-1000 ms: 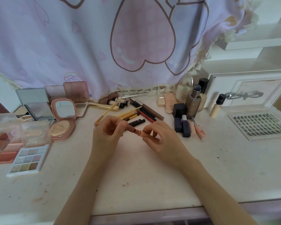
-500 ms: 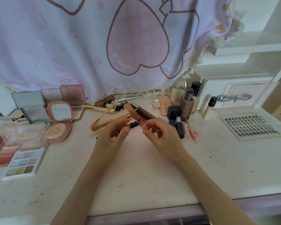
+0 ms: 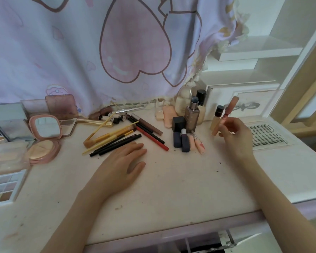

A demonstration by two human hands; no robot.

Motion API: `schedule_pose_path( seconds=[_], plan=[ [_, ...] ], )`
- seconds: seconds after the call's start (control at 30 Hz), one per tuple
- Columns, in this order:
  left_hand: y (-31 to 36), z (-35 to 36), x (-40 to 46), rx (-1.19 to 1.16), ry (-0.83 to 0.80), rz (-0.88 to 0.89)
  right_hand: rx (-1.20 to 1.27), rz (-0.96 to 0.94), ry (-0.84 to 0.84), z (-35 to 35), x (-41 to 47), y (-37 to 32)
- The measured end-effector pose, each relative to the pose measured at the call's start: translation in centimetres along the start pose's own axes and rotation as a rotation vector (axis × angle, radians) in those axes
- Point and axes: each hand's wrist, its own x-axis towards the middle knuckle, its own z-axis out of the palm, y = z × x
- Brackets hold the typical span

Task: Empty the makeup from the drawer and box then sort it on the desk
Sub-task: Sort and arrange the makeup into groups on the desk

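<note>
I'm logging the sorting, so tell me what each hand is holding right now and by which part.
The right hand pinches a pink lip gloss tube around its lower half, tilted upright. The left hand rests flat on the desk, holding nothing.

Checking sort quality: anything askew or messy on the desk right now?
Mostly grouped, but the pencils and brushes lie crisscrossed in a loose pile, not aligned. Dark specks and smudges dot the desk. The right hand holds a pink lip gloss tube, unplaced; the left hand rests flat.
</note>
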Motion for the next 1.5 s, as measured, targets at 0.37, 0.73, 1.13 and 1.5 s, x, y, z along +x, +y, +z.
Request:
schedule_pose_path(
  seconds=[0.37,0.73,1.13,1.5],
  plan=[
    [0.0,-0.2,0.0,-0.011,-0.028,-0.028,-0.175,-0.067,0.000,2.8,0.5,0.7],
    [0.3,-0.4,0.0,-0.012,-0.045,-0.037,-0.292,-0.024,-0.035,3.3,0.7,0.8],
    [0.5,-0.5,0.1,0.077,-0.120,-0.022,-0.349,-0.188,-0.055,2.1,-3.1,-1.5],
    [1.2,-0.9,0.0,0.111,-0.153,-0.018,-0.726,-0.386,-0.561,12.9,-0.7,-8.6]
  ],
)
